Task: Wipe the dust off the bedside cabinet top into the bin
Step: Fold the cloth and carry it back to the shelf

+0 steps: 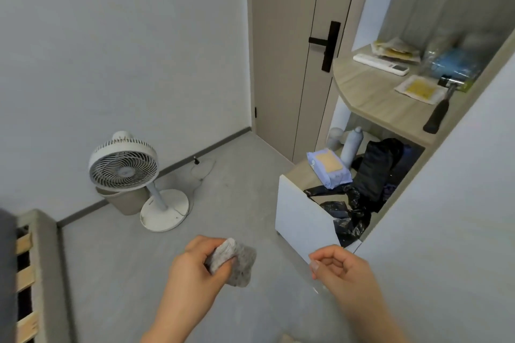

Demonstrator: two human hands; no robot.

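Note:
My left hand [192, 267] is closed around a crumpled grey cloth [239, 262], held above the grey floor in the lower middle of the view. My right hand [340, 264] hovers to its right with fingers curled and nothing in it, just in front of the white bedside cabinet [301, 211]. The cabinet top [302, 175] is wood-toned and carries a wet-wipe pack [328, 168] and black plastic bags [359, 198]. A beige bin [125, 202] stands against the far wall, behind the fan.
A white pedestal fan [125, 167] with a round base stands in front of the bin, its cord trailing on the floor. A rounded shelf [370, 95] above the cabinet holds a remote, packets and a hammer. A closed door [292, 50] is behind. A slatted bed frame [30, 259] is at left.

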